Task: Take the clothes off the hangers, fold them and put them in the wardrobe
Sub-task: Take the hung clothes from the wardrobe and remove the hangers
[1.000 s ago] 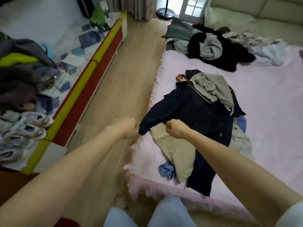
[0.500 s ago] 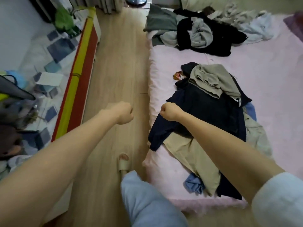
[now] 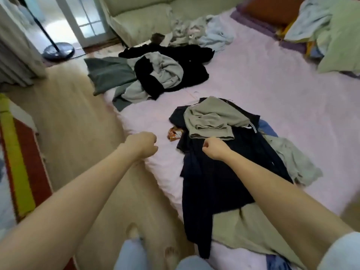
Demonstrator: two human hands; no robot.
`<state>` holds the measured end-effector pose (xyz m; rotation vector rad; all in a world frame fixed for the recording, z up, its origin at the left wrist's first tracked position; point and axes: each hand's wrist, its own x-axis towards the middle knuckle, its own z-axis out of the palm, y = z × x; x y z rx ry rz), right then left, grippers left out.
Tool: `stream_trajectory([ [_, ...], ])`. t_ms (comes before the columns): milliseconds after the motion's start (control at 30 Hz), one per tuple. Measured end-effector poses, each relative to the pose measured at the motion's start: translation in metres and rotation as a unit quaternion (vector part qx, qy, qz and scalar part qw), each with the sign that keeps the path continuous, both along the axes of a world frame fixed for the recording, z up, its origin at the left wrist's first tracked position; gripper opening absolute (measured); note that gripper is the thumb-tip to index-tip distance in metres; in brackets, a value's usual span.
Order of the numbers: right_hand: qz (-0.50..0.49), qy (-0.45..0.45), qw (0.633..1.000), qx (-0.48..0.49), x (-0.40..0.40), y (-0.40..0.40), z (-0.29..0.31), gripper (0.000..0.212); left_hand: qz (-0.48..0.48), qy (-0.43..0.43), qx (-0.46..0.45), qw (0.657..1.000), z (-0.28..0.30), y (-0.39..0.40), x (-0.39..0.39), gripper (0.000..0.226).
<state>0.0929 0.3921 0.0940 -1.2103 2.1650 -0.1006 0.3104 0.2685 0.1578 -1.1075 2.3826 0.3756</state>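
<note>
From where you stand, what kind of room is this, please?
Probably a bedroom or living room in a home. A pink bed carries loose piles of clothes, a pale sofa stands behind it, and a glass door with a curtain opens off the wooden floor.

Pink bed cover point(image 3: 263, 98) spreads across the right and centre. Wooden floor point(image 3: 74, 121) runs along its left edge. Pale green sofa point(image 3: 140, 18) at the head of the bed. Floor lamp base point(image 3: 58, 51), round and dark, beside a glazed door point(image 3: 85, 22). Grey curtain point(image 3: 15, 55) far left. Red and yellow cabinet edge point(image 3: 17, 164) lower left. Pale green pillow point(image 3: 339, 47) top right, with an orange cushion point(image 3: 272, 6) near it.
</note>
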Motion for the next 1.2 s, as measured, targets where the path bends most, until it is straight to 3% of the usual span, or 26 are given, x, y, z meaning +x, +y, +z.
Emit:
stream_trajectory([
  [133, -0.114, 0.002, 0.993, 0.007, -0.041, -0.032, -0.016, 0.021, -0.096, 0.013, 0.024, 0.995, -0.035, -0.059, -0.074, 0.035],
  [333, -0.213, -0.01, 0.976, 0.039, -0.059, -0.069, -0.059, 0.017, -0.198, 0.004, 0.099, 0.975, -0.085, -0.117, -0.118, 0.004],
  [367, -0.246, -0.012, 0.969, 0.035, -0.081, -0.105, -0.079, 0.017, -0.229, 0.0, 0.101, 0.968, -0.103, -0.166, -0.151, 0.004],
  [500, -0.258, 0.0, 0.963, 0.072, -0.098, -0.124, -0.094, 0.031, -0.244, 0.015, 0.111, 0.963, -0.124, -0.21, -0.193, 0.026],
  [600, -0.179, 0.034, 0.978, 0.106, -0.117, -0.129, -0.117, 0.06, -0.264, 0.036, 0.154, 0.951, -0.149, -0.225, -0.228, 0.047],
  [667, -0.092, 0.072, 0.982, 0.147, -0.132, -0.13, -0.132, 0.095, -0.329, 0.041, 0.16, 0.93, -0.167, -0.225, -0.243, 0.068],
  [733, -0.031, 0.09, 0.981, 0.168, -0.142, -0.13, -0.152, 0.114, -0.398, 0.044, 0.144, 0.905, -0.193, -0.216, -0.258, 0.087],
  [900, 0.059, 0.16, 0.98, 0.103, -0.158, -0.129, -0.205, 0.094, -0.47, 0.018, 0.099, 0.877, -0.25, -0.176, -0.27, 0.117],
  [1000, 0.082, 0.177, 0.979, 0.062, -0.163, -0.126, -0.226, 0.085, -0.47, 0.032, 0.037, 0.881, -0.28, -0.154, -0.272, 0.118],
  [1067, 0.07, 0.151, 0.985, 0.04, -0.167, -0.123, -0.232, 0.09, -0.443, 0.055, 0.03, 0.894, -0.29, -0.145, -0.273, 0.109],
  [1200, 0.074, 0.098, 0.991, 0.045, -0.172, -0.108, -0.234, 0.112, -0.374, 0.131, 0.077, 0.915, -0.298, -0.142, -0.28, 0.066],
])
